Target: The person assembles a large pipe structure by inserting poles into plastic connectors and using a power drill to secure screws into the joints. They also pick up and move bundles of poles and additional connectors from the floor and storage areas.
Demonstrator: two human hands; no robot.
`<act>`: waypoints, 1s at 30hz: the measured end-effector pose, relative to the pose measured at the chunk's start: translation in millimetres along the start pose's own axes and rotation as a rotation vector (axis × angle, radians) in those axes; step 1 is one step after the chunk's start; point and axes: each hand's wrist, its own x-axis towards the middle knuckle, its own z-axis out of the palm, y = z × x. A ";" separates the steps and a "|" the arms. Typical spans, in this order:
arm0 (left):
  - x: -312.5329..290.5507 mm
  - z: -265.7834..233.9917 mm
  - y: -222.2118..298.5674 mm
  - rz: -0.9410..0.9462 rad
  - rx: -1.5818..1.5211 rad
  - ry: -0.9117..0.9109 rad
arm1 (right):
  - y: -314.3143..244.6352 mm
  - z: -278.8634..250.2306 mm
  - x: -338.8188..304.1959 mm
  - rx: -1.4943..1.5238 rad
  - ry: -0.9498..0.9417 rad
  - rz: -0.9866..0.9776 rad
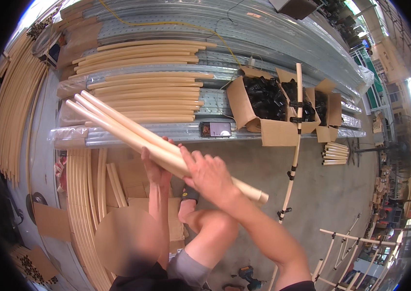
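Beige pipes (127,121) within curled left fingers (146,157) and right fingers (198,159), slim pole (296,150) before cartons (239,104)

black top (142,282), grey shorts (191,266), dark shoe (189,194)

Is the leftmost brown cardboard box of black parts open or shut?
Open: the brown cardboard box has its flaps spread outward, exposing glossy black parts.

Palm of left hand (156,169) partly hidden by tubes (132,133). Lower end of pole (294,160), right of right hand (210,175), cut off. Round patch (124,240) below left hand blurred.
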 end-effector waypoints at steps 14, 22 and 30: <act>298.7 -39.5 -5.1 0.225 0.484 -0.023 | 266.5 0.8 -403.4 -0.242 -0.276 0.742; 288.8 -78.3 36.0 -0.134 0.991 0.162 | 164.5 64.9 -743.3 0.025 -0.761 1.111; -35.5 -217.0 23.8 -0.445 1.574 -0.124 | -90.4 308.1 -553.7 1.469 -0.503 0.992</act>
